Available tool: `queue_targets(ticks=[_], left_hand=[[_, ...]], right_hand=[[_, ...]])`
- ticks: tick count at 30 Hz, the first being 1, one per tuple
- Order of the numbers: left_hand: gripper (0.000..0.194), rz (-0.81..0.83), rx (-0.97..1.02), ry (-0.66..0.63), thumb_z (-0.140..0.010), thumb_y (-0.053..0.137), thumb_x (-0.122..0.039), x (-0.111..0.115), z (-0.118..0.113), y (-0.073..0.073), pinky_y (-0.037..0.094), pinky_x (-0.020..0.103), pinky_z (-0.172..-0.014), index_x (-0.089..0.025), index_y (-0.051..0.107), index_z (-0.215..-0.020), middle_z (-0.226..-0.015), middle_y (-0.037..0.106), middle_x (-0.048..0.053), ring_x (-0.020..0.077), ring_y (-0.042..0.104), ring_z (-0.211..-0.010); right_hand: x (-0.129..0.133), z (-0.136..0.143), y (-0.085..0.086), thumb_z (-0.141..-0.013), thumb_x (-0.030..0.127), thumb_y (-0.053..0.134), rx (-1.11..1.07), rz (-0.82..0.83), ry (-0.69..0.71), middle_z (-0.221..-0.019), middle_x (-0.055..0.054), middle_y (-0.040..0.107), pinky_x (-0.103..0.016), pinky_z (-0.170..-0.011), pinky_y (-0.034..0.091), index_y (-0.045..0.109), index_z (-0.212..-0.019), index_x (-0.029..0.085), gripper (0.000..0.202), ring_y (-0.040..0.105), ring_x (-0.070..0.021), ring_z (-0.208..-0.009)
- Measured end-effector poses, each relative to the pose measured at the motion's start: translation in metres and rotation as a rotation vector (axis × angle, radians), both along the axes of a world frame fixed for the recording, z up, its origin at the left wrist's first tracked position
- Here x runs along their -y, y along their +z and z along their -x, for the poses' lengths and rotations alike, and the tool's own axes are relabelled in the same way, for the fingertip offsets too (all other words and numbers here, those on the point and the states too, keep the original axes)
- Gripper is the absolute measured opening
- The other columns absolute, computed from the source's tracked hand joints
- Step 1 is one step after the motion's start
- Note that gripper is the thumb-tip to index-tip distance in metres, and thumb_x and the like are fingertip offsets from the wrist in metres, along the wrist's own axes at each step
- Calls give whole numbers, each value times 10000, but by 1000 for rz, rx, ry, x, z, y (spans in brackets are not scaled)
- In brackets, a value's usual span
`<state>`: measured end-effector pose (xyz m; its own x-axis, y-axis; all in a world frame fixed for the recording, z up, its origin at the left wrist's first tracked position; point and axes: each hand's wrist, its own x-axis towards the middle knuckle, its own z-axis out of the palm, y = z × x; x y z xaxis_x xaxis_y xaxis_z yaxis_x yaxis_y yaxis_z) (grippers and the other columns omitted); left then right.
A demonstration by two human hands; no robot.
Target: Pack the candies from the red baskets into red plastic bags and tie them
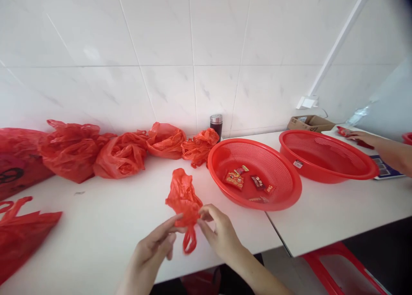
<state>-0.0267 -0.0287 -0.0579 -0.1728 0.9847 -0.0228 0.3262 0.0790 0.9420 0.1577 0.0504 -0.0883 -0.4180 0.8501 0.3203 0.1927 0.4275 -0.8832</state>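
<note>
A small crumpled red plastic bag (184,192) lies on the white table in front of me, one handle loop pointing towards me. My right hand (222,232) pinches the bag's right edge near this loop between thumb and fingers. On the other side, my left hand (154,247) has its fingertips closed on the bag's left edge, the thumb lower down. Just right of the bag stands a red plastic basket (222,183) with several small snack packets (234,180) at its bottom.
Several filled red bags (120,157) line the wall, and another red bag (25,230) lies at the left. A dark tumbler (216,125), a second red basket (322,174) and a cardboard box (309,123) stand further back. A co-worker's hand (367,138) reaches in from the right.
</note>
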Motion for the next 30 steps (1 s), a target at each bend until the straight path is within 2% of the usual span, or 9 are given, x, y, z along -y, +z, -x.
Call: queue_targets(ticks=[2, 5, 10, 13, 15, 19, 22, 25, 30], left_hand=[[470, -28, 31, 147, -832, 534, -505, 5, 13, -1, 472, 292, -622, -223, 619, -1199, -775, 645, 11, 126, 454, -554], [377, -77, 120, 255, -793, 605, -493, 8, 20, -9, 454, 295, -663, -207, 654, -1034, -623, 540, -16, 157, 501, -637], [283, -136, 389, 104, -771, 661, -466, 5, -9, -6, 460, 297, -674, -195, 592, -806, -646, 579, -3, 153, 541, -645], [291, -202, 430, 58, -782, 654, -456, 4, -19, 10, 445, 267, -636, -189, 563, -711, -596, 584, -2, 145, 542, -620], [267, -276, 407, 201, -762, 685, -423, 4, -6, 21, 435, 234, -616, -187, 584, -690, -569, 585, -10, 131, 539, -609], [221, -483, 607, 715, -619, 805, -306, 8, 47, 35, 499, 212, -689, -201, 615, -662, -607, 627, -54, 100, 560, -618], [189, -469, 769, 795, -639, 791, -236, 13, 74, 37, 536, 220, -726, -211, 606, -673, -734, 679, -63, 111, 611, -739], [213, -387, 729, 787, -670, 777, -303, 17, 75, 35, 534, 194, -596, -206, 589, -691, -702, 661, -47, 113, 598, -663], [353, -190, 586, 712, -612, 802, -419, 18, 69, 35, 447, 133, -452, -199, 552, -730, -684, 597, -55, 70, 501, -520]], right_hand=[[-9, 0, -5, -903, 257, 472, -17, 51, 31, -823, -16, 637, -302, -760, 515, 572, -869, 222, 111, 624, -158, -780], [-7, 3, -13, -856, 288, 551, 2, 69, -9, -968, -33, 628, -327, -801, 505, 552, -952, 227, 114, 615, -175, -869], [4, 29, -25, -768, 385, 660, 27, 267, -70, -1192, -65, 576, -370, -812, 512, 451, -1208, 269, 501, 592, -231, -1028], [-5, 39, -28, -801, 277, 582, 81, 218, -44, -1076, -49, 631, -347, -797, 493, 535, -1128, 242, 333, 613, -214, -959], [-15, 37, -28, -803, 171, 490, 145, 170, -7, -930, -21, 659, -308, -750, 475, 592, -986, 225, 216, 622, -183, -853], [-27, 17, -25, -739, 63, 435, 119, 130, 47, -825, 21, 652, -248, -704, 445, 579, -870, 228, 256, 604, -138, -765], [-28, 3, -17, -730, 74, 489, 121, 110, 86, -834, 24, 645, -246, -706, 443, 570, -877, 235, 232, 592, -139, -764], [-27, -11, 2, -745, 108, 551, 102, 159, 256, -977, -5, 641, -257, -771, 461, 595, -977, 240, 271, 596, -148, -862], [-30, -38, 45, -825, 78, 440, 161, 209, 848, -1122, -37, 602, -272, -922, 425, 699, -1050, 232, 376, 593, -146, -1016]])
